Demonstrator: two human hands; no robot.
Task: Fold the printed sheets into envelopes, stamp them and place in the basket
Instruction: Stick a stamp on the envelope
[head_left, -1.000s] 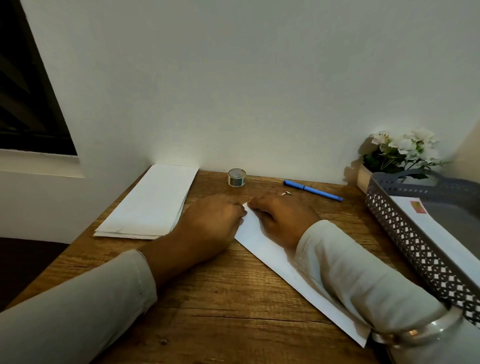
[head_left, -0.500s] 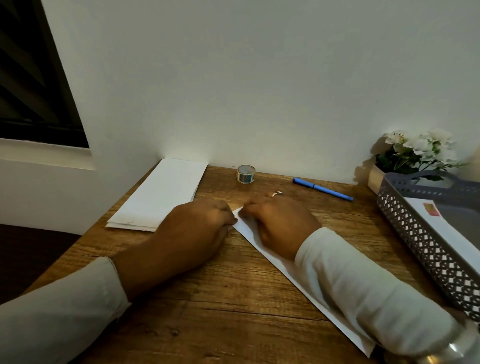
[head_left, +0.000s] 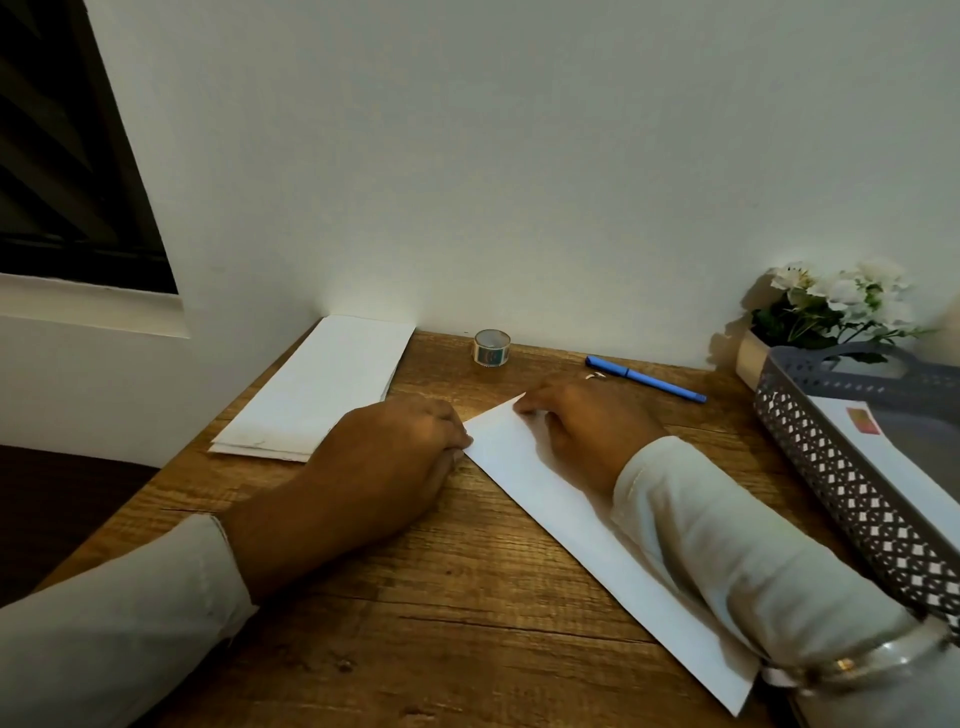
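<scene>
Left hand, fingers curled, touches the folded sheet's left edge; whether it pinches is hidden. Right hand lies on the sheet's far end, fingertips pressing its corner to the table. Best to align the edges, then crease firmly. Right of the right hand, the basket holds one stamped envelope. More sheets wait beyond the left hand.

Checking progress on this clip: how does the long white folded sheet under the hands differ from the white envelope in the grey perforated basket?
The long white folded sheet lies on the wooden table; the white envelope lies in the grey perforated basket. The sheet shows no stamp; the envelope bears a reddish stamp. The left hand and right hand touch the sheet; nothing touches the envelope. Both are white paper.
</scene>
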